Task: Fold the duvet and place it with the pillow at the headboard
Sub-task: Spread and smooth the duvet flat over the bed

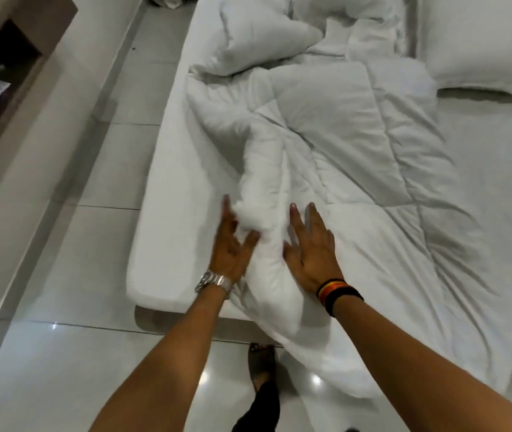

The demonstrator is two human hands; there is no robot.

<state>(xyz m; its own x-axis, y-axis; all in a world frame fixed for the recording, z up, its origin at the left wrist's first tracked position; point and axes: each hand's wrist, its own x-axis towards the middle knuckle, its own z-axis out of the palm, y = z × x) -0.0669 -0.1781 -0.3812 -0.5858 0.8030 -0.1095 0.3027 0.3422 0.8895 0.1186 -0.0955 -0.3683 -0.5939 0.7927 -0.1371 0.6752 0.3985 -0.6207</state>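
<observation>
A white quilted duvet (351, 169) lies rumpled along the bed, its near end hanging over the foot edge toward the floor. A raised ridge of it runs between my hands. My left hand (232, 244), with a silver watch, is against the ridge's left side, fingers spread and thumb pressing into the fabric. My right hand (312, 247), with a dark striped wristband, lies flat with fingers apart on the ridge's right side. A white pillow (260, 32) lies crumpled at the far end near the headboard.
The white mattress (167, 194) shows bare left of the duvet. A second pillow (482, 42) lies at the far right. Glossy white floor tiles (92, 169) run along the bed's left. A brown wall cabinet (8, 67) stands far left. My foot (262, 363) is by the bed's foot.
</observation>
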